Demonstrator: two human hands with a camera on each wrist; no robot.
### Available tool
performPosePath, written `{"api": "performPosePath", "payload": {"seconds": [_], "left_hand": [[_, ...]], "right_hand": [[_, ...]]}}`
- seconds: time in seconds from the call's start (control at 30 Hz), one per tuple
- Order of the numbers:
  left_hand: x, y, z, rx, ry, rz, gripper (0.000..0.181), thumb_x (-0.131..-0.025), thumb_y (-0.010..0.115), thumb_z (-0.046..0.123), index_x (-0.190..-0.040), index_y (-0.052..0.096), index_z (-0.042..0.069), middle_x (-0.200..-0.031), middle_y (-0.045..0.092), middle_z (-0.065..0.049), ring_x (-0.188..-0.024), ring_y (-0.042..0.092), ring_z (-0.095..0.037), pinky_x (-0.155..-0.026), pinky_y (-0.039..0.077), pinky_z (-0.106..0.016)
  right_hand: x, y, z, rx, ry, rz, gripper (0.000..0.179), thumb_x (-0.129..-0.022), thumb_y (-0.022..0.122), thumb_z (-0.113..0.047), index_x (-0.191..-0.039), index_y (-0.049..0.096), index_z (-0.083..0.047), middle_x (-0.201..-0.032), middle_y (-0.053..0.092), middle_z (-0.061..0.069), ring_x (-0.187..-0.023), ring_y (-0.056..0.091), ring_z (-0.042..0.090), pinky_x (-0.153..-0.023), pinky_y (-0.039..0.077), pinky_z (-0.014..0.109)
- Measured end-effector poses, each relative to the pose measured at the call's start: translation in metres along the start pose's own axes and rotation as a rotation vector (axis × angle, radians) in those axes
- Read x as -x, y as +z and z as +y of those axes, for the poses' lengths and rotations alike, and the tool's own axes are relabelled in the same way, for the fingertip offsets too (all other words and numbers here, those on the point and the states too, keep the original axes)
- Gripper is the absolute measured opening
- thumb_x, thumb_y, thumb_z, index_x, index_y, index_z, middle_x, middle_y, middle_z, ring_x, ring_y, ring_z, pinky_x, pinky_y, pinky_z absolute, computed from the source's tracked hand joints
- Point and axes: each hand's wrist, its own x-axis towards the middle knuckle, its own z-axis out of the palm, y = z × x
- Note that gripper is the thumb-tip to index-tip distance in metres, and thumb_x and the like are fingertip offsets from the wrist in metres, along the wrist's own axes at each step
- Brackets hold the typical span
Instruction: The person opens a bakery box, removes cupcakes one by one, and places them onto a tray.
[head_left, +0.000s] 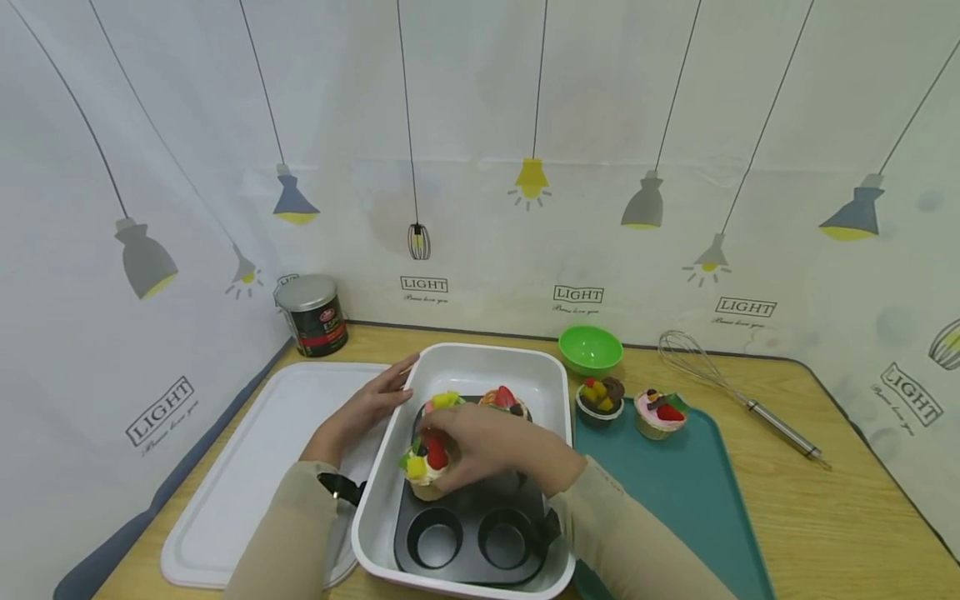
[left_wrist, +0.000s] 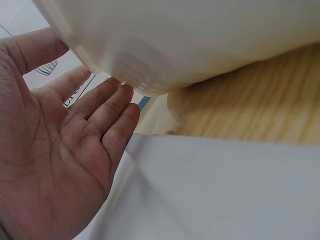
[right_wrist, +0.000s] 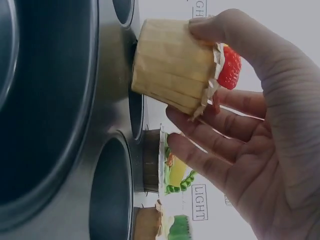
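A fruit-topped cupcake (head_left: 424, 468) in a tan paper cup is pinched between the thumb and fingers of my right hand (head_left: 480, 442). In the right wrist view the cupcake's base (right_wrist: 172, 65) is close over a round hollow of the dark muffin tin (head_left: 468, 521). That tin lies inside a deep white baking pan (head_left: 375, 533). Behind the held cupcake, a yellow-topped cupcake (head_left: 444, 400) and a strawberry-topped cupcake (head_left: 504, 398) are in the tin's far part. My left hand (head_left: 367, 408) touches the pan's left wall with fairly straight fingers (left_wrist: 107, 107).
Two more cupcakes, one chocolate (head_left: 600, 400) and one pink (head_left: 660, 414), stand at the far end of a teal tray (head_left: 667, 492). Around them are a green bowl (head_left: 590, 350) and a whisk (head_left: 738, 396). A white tray (head_left: 262, 467) and a dark can (head_left: 313, 317) are at left.
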Motion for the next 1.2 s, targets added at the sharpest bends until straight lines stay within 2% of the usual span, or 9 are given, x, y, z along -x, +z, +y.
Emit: {"api": "performPosePath", "payload": {"seconds": [0.13, 0.4, 0.67, 0.93, 1.2], "left_hand": [[0.0, 0.0, -0.001, 0.003, 0.008, 0.001, 0.069, -0.098, 0.058, 0.029, -0.158, 0.027, 0.041, -0.165, 0.026, -0.001, -0.151, 0.023, -0.028, -0.119, 0.013, -0.06], [0.001, 0.001, -0.001, -0.009, 0.016, -0.003, 0.069, -0.098, 0.058, 0.028, -0.159, 0.026, 0.04, -0.165, 0.026, -0.002, -0.151, 0.023, -0.028, -0.119, 0.013, -0.06], [0.001, 0.001, 0.001, -0.013, -0.004, 0.002, 0.069, -0.097, 0.058, 0.031, -0.158, 0.027, 0.042, -0.165, 0.026, 0.0, -0.151, 0.022, -0.028, -0.118, 0.01, -0.063], [0.001, 0.0, 0.0, -0.003, 0.011, -0.001, 0.07, -0.097, 0.058, 0.028, -0.159, 0.027, 0.039, -0.164, 0.027, -0.001, -0.151, 0.022, -0.027, -0.119, 0.011, -0.061], [0.0, -0.001, -0.002, 0.009, 0.023, 0.001, 0.07, -0.098, 0.059, 0.027, -0.159, 0.027, 0.038, -0.164, 0.028, -0.002, -0.151, 0.024, -0.026, -0.12, 0.013, -0.058]], "right_hand": [[0.001, 0.001, 0.0, 0.008, -0.047, -0.001, 0.07, -0.081, 0.082, -0.042, -0.138, 0.055, -0.011, -0.116, 0.062, -0.008, -0.098, 0.056, 0.003, -0.087, 0.049, 0.019], [0.001, -0.002, -0.005, -0.023, -0.037, -0.024, 0.073, -0.081, 0.082, -0.035, -0.142, 0.052, -0.009, -0.122, 0.061, -0.005, -0.099, 0.055, 0.004, -0.086, 0.049, 0.019], [0.001, -0.002, -0.004, -0.049, -0.041, -0.025, 0.073, -0.079, 0.081, -0.036, -0.141, 0.051, -0.009, -0.124, 0.06, -0.003, -0.1, 0.056, 0.005, -0.085, 0.05, 0.019], [0.004, -0.008, 0.0, -0.025, -0.148, 0.103, 0.069, -0.079, 0.079, -0.035, -0.136, 0.053, -0.006, -0.119, 0.064, -0.002, -0.099, 0.057, 0.005, -0.086, 0.05, 0.018], [0.019, -0.024, 0.005, -0.022, -0.112, 0.135, 0.071, -0.077, 0.083, -0.035, -0.137, 0.053, -0.011, -0.123, 0.062, -0.005, -0.104, 0.056, 0.006, -0.092, 0.05, 0.023]]}}
